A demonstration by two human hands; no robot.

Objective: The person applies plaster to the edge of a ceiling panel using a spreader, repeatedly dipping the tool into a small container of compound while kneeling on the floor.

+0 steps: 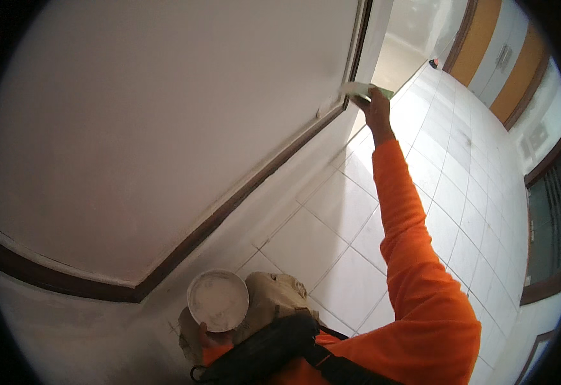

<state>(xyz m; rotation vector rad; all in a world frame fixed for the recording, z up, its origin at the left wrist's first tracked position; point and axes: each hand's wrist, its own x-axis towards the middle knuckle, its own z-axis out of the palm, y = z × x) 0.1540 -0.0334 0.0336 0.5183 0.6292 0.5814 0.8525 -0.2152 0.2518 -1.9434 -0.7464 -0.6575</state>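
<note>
A broad, pale grey, smooth-faced wall panel (pixel 165 122) occupies the view from 9 to 12 o'clock. A floor of glossy white square tiles (pixel 415 192) extends from 1 to 5 o'clock. A dark brown moulding strip (pixel 242 196) borders the panel, running from 8 o'clock through a corner at 7 o'clock to a second corner at 1 o'clock, then upward. White-and-orange double doors (pixel 502 51) stand at 2 o'clock; a dark glass panel in a brown frame (pixel 546 218) stands at 3 o'clock.

An orange sleeve (pixel 409 237) crosses the floor from 5 toward 1 o'clock. Tan trousers (pixel 271 295) lie at 6 o'clock, just beside the tub. A black padded strap (pixel 261 350), also at 6 o'clock, obstructs the view of the left forearm.

The round white tub (pixel 217 299) is at 7 o'clock, its mouth facing up; a pale, smeared paste coats the interior. The left hand (pixel 210 335) grasps its near edge and is partly hidden.

The thin, flat, whitish blade with a pale green end (pixel 359 88) is at 1 o'clock, overlapping the upper moulding corner; contact cannot be confirmed. It appears slightly bowed and blurred. The right hand (pixel 376 110) grips it, fingers bent.
</note>
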